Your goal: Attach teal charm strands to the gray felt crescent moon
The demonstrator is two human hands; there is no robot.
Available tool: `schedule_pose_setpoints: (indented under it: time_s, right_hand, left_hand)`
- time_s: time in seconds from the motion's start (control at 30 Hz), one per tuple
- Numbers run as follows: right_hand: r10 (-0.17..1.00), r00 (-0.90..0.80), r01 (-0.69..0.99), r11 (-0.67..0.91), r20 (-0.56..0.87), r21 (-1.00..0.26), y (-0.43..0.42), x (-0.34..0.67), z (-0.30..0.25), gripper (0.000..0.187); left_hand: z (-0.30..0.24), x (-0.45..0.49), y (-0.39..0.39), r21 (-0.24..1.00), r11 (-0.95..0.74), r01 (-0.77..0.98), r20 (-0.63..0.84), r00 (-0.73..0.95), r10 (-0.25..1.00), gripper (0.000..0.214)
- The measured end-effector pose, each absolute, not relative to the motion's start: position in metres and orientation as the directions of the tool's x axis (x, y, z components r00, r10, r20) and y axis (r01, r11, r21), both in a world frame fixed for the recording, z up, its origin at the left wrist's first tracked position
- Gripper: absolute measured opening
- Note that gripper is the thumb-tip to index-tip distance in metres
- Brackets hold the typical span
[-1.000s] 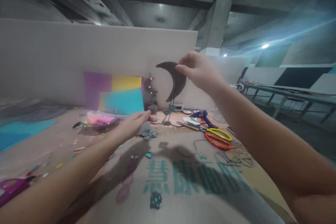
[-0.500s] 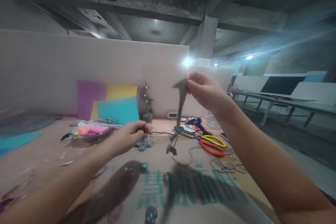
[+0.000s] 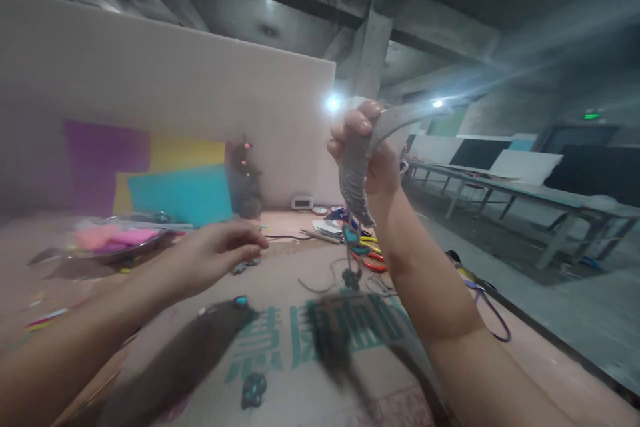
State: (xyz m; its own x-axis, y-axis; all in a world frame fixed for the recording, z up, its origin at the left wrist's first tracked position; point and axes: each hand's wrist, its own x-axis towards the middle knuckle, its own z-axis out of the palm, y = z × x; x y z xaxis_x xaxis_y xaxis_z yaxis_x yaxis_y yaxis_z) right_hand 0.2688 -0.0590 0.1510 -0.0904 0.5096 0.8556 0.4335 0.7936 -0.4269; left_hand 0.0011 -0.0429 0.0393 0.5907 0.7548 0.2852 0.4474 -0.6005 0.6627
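Note:
In the head view my right hand (image 3: 367,137) is raised and closed around a grey, ridged crescent-shaped piece (image 3: 356,180). One tip of the crescent curves out to the upper right. From its lower tip hang a teal-centred charm (image 3: 351,233) and, below that, a small dark grey cluster (image 3: 351,278) on thin strands. My left hand (image 3: 215,250) hovers over the table at the left, fingers loosely stretched and nothing between them. Small grey pieces (image 3: 246,265) lie just under its fingertips. Closer to me, a dark piece with teal spots (image 3: 254,390) rests on the printed board (image 3: 285,280).
Scissors with red and yellow handles (image 3: 373,260) lie behind the hanging charms. A clear bowl (image 3: 165,217) with pink material stands left. Coloured sheets (image 3: 180,193) lean against the partition (image 3: 200,80), near a small digital display (image 3: 302,203). Purple cord (image 3: 500,323) hangs over the right edge.
My right hand has turned over, so the crescent now shows its broad ridged face. My left hand's fingers have loosened and straightened. The view has swung to the right.

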Motion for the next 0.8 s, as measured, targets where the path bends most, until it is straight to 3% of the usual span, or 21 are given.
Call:
schedule_pose_setpoints:
  time_s: [0.1, 0.17, 0.27, 0.37, 0.43, 0.53, 0.7, 0.8]
  right_hand:
    - [0.507, -0.18, 0.327, 0.839, 0.843, -0.434, -0.056, 0.271, 0.15, 0.025]
    - [0.581, -0.259, 0.191, 0.814, 0.772, -0.549, -0.056, 0.269, 0.146, 0.026]
    - [0.729, -0.388, 0.049, 0.628, 0.564, -0.777, -0.057, 0.264, 0.136, 0.035]
    - [0.8, -0.447, 0.027, 0.459, 0.4, -0.888, -0.056, 0.256, 0.121, 0.037]
    - [0.831, -0.437, 0.072, 0.414, 0.345, -0.907, -0.055, 0.249, 0.111, 0.033]
    - [0.892, -0.358, 0.267, 0.379, 0.274, -0.886, -0.048, 0.239, 0.093, 0.021]
    - [0.959, -0.254, 0.487, 0.237, 0.123, -0.841, -0.011, 0.232, 0.049, 0.009]
    - [0.981, -0.194, 0.589, 0.126, 0.011, -0.798, 0.018, 0.236, 0.022, 0.022]
  left_hand:
    - [0.04, 0.0, -0.043, 0.652, -0.602, 0.461, 0.277, 0.595, 0.755, 0.025]
    - [0.044, -0.004, -0.042, 0.58, -0.616, 0.532, 0.235, 0.615, 0.753, 0.019]
    - [0.05, -0.012, -0.041, 0.435, -0.652, 0.622, 0.194, 0.642, 0.742, 0.021]
    - [0.054, -0.019, -0.039, 0.37, -0.654, 0.66, 0.234, 0.615, 0.753, 0.018]
    - [0.055, -0.02, -0.039, 0.338, -0.649, 0.681, 0.263, 0.594, 0.76, 0.015]
    - [0.054, -0.02, -0.035, 0.294, -0.628, 0.721, 0.26, 0.572, 0.778, 0.018]
    - [0.046, -0.022, -0.021, 0.246, -0.555, 0.795, 0.151, 0.534, 0.832, 0.019]
    - [0.042, -0.024, -0.019, 0.224, -0.542, 0.81, 0.065, 0.543, 0.837, 0.023]
